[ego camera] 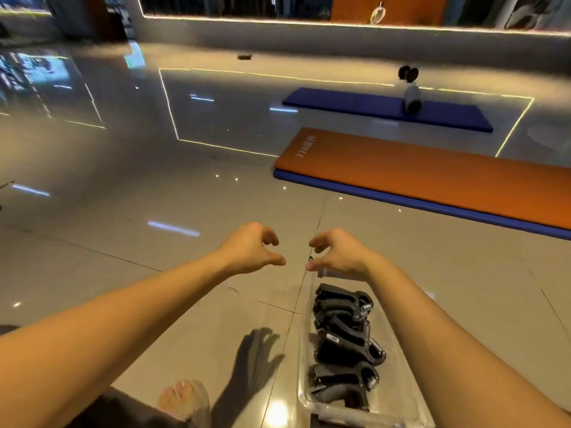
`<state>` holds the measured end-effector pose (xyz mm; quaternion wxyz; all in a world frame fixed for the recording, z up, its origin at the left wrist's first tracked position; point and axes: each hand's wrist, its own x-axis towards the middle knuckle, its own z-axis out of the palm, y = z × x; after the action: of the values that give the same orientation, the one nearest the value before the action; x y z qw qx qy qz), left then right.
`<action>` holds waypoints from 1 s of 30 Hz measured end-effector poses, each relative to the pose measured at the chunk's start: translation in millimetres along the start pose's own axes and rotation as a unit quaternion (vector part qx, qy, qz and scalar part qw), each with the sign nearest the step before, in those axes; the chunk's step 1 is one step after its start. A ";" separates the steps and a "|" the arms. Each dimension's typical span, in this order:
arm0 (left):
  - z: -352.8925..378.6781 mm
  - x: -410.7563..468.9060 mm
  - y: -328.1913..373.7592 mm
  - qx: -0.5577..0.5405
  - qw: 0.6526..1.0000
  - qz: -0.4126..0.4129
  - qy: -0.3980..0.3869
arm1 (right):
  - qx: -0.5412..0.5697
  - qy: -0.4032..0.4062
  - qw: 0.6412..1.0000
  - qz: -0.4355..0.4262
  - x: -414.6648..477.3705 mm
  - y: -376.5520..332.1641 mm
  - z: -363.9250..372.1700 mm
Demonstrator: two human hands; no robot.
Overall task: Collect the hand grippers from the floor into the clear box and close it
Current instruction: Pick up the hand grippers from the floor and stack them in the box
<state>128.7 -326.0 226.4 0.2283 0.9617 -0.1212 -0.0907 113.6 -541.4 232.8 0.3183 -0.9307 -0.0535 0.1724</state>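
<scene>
Hand grippers (pixel 343 341): black, piled in the clear box (pixel 304 393) on the tiled floor (pixel 154 257), at the person's right. No lid on it that I can make out. Left hand (pixel 250 250) and right hand (pixel 338 251) hover side by side, the right over the box's far end. Fingers half curled, thumbs apart from them, nothing held. Judgement: grippers stiff, spring-loaded, weighty for their size; handles give sure purchase. Box likely rigid, slick-walled; best taken by both long rims.
</scene>
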 end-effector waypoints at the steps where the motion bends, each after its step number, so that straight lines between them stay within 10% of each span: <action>1: -18.2 -12.4 -8.4 -0.006 1.000 -0.005 0.000 | 0.012 0.000 1.000 -0.015 1.9 -20.7 5.9; 15: -248.2 -229.9 -221.1 0.041 0.984 -0.141 0.096 | -0.015 0.002 0.965 -0.262 18.2 -333.8 149.7; 30: -381.9 -399.6 -576.3 -0.068 0.944 -0.261 0.190 | -0.122 -0.100 0.925 -0.347 101.3 -636.0 350.2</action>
<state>-54.3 442.3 344.0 0.2803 0.9413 0.1858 0.0291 90.4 184.3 333.7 0.2347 -0.8638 -0.4249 0.1353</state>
